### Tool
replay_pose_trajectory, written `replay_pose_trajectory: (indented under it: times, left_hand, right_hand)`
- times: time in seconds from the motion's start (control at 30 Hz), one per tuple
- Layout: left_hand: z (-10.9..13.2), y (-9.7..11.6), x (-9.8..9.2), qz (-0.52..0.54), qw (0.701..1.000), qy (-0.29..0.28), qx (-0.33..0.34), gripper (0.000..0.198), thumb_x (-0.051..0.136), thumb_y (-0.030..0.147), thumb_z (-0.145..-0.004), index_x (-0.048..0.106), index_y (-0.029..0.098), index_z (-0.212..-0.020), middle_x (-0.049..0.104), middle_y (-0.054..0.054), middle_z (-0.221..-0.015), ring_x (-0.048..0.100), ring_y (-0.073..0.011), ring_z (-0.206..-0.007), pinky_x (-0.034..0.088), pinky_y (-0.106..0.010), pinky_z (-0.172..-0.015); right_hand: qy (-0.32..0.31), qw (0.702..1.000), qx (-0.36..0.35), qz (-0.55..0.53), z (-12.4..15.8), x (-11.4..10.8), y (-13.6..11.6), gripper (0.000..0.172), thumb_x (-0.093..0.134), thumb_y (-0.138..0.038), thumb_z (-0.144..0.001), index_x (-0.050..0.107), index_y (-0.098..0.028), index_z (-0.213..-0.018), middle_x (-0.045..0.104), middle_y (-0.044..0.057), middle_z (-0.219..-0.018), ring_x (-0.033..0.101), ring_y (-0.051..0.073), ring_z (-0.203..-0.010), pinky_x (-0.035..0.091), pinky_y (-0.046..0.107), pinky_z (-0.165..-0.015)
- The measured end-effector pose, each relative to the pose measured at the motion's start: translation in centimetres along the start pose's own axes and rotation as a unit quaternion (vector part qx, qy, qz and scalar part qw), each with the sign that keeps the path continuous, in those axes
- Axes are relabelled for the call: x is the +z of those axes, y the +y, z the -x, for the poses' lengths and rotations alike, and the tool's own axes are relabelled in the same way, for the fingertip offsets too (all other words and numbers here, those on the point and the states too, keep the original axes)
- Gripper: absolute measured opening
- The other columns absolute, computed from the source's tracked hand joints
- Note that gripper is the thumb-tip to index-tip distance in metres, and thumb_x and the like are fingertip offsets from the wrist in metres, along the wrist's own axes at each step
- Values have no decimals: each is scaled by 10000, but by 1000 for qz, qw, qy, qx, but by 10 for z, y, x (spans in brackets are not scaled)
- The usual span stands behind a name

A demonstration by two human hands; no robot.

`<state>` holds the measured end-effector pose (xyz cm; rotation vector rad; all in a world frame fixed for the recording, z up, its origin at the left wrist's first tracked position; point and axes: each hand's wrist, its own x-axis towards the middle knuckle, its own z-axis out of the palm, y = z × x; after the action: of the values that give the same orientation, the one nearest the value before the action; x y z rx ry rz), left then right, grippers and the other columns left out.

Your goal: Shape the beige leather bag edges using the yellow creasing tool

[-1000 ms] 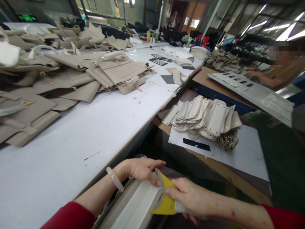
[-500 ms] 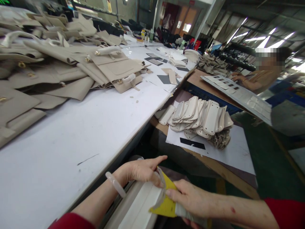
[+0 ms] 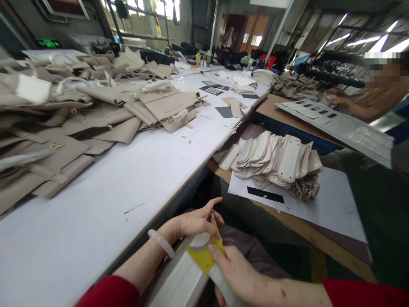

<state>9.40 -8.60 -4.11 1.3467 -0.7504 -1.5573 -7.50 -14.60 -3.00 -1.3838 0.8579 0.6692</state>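
My right hand is closed around a yellow piece with a ragged pale grey patch and a whitish strip running from its lower end. Its thumb presses on the yellow face. My left hand, with a pale bangle on its wrist, curls over the far end of a long white, box-edged piece lying low in front of me. The index finger sticks out, while the thumb and the other fingers bend around the pointed top of the yellow piece. What lies under those fingers is partly hidden.
On the left, a white table carries a heap of beige bag parts. To the right, a pile of cream tags with rivets lies on white paper. Beyond it, a person stands near a tilted board.
The view has shifted left and up. My right hand has swung the yellow piece leftward across the end of the white piece, turning it. My left hand stays at that end.
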Motion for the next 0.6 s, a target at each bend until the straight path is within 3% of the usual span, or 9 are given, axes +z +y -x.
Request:
replay_pose_trajectory:
  times: [0.1,0.17,0.27,0.33,0.4,0.5,0.6]
  left_hand:
    - [11,6,5,18,998,57,21,976,731,342,-710,204,169,-1513,523,-142,-1344,531,-264,-1197,411,-405,-1004]
    - [23,8,10,11,994,104,27,845,684,444,-788,287,167,-1481,484,-152,-1423,466,-266,-1302,368,-397,-1076]
    - [45,7,20,-17,982,185,29,653,602,520,-875,434,182,-1408,526,-121,-1429,473,-255,-1320,334,-380,-1121]
    - [59,5,28,-52,968,243,17,561,547,548,-913,529,186,-1341,578,-94,-1389,495,-250,-1305,318,-365,-1136]
    - [70,2,36,-78,956,283,4,530,500,572,-934,595,184,-1282,619,-76,-1346,529,-257,-1270,333,-361,-1126]
    - [77,-3,46,-86,956,281,-6,549,450,587,-954,617,186,-1290,653,-61,-1302,575,-268,-1212,387,-366,-1084]
    - [76,-7,52,-99,952,289,-13,555,446,581,-959,622,184,-1305,674,-62,-1269,590,-280,-1191,399,-376,-1073]
  right_hand:
    - [1,999,-3,-33,-4,11,8,577,139,-471,-1031,567,-120,-869,483,11,-364,425,127,-271,287,169,-294]
    - [-28,999,-20,-43,-3,12,16,677,190,-595,-1003,590,-111,-746,497,31,-396,433,112,-299,312,180,-331]
    - [-111,989,-87,-53,7,7,34,805,415,-853,-795,663,-92,-704,612,76,-587,523,92,-471,394,183,-466]
    - [-138,981,-130,-47,18,-1,44,863,478,-924,-665,708,-95,-727,618,66,-639,515,84,-533,381,187,-511]
    - [-106,980,-162,-47,27,-13,48,869,474,-930,-659,716,-100,-745,548,26,-554,453,79,-486,341,210,-492]
    - [35,970,-221,-96,30,-36,39,742,531,-847,-727,680,-122,-777,464,-26,-505,423,85,-472,346,232,-515]
    - [109,960,-211,-148,14,-51,22,624,584,-777,-750,569,-159,-664,452,-38,-534,419,82,-496,342,225,-519]
